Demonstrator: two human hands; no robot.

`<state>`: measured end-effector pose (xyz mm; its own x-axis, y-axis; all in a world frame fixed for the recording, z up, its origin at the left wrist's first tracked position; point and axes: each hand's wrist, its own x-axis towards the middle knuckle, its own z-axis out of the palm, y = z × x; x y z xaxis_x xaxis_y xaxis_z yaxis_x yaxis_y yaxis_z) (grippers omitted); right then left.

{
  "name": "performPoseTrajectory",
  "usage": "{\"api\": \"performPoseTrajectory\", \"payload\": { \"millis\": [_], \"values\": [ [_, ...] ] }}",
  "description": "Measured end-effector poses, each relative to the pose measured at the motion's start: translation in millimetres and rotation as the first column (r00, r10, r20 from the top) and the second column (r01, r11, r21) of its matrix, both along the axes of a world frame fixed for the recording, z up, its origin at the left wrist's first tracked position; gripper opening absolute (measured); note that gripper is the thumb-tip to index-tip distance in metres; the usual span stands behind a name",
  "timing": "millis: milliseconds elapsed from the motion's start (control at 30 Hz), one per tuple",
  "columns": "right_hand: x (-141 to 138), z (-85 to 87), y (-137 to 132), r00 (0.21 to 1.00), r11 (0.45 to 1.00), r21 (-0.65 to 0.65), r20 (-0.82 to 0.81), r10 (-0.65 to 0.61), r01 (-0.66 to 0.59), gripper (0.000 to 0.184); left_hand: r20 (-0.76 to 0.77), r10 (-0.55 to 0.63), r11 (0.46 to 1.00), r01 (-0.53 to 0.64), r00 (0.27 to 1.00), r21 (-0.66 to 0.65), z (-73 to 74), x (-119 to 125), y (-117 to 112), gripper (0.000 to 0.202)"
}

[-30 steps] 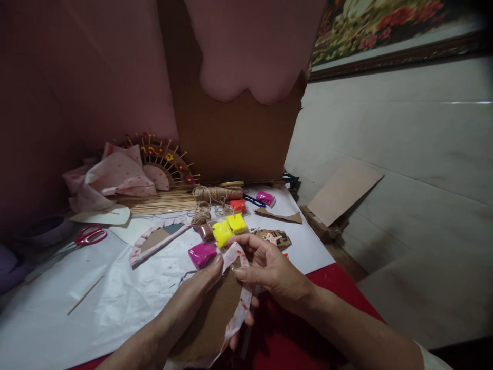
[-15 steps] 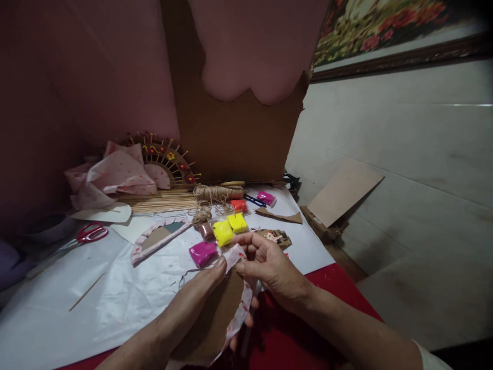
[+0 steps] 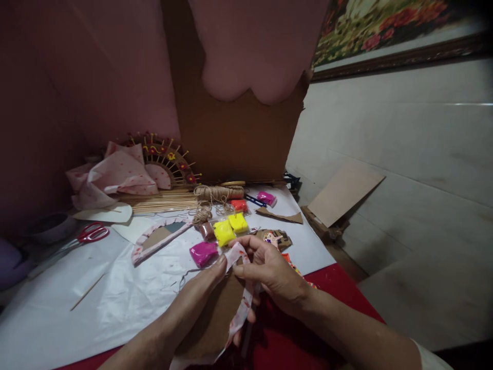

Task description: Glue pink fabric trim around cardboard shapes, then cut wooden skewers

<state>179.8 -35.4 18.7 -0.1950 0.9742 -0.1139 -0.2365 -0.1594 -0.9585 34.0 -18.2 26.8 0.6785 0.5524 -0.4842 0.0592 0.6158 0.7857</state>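
Note:
A brown cardboard piece [image 3: 211, 318] is edged with pink dotted fabric [image 3: 243, 308] folded over its rim. My left hand [image 3: 204, 285] grips it from the left, thumb on top near the far corner, some fingertips showing beneath the right edge. At that same corner my right hand [image 3: 269, 267] pinches the folded fabric between thumb and fingers. Just beyond lie a magenta clay packet [image 3: 203, 254] and two yellow clay packets [image 3: 224, 232]. A similar half-round cardboard piece with a fabric border [image 3: 159, 240] rests farther left on the white sheet.
Red-handled scissors [image 3: 92, 233] and a thin stick [image 3: 88, 292] lie on the left. Twine [image 3: 217, 193], bamboo sticks [image 3: 162, 201], crumpled dotted cloth [image 3: 115, 172] and a decorated fan [image 3: 169, 154] stand at the back. A large cardboard panel [image 3: 239, 139] rises behind. Cardboard scraps [image 3: 280, 216] lie right.
My right thumb has shifted slightly left along the fabric fold. The cardboard piece has moved a little to the right, and more of a colourful packet shows behind my right wrist.

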Motion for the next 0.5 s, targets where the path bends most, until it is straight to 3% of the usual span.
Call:
{"api": "performPoseTrajectory", "payload": {
  "millis": [300, 500],
  "values": [
    [-2.1, 1.5, 0.0, 0.999, 0.999, 0.02, -0.03, -0.03, 0.03, 0.033, -0.066, 0.036, 0.999, -0.035, 0.997, 0.013, -1.6, -0.4, -3.2, 0.067],
    [-3.7, 1.8, -1.4, 1.0, 1.0, -0.023, 0.013, 0.009, -0.009, 0.03, -0.045, 0.036, 0.999, -0.035, 0.998, 0.032, -10.7, 0.1, -0.2, 0.064]
  ]
}}
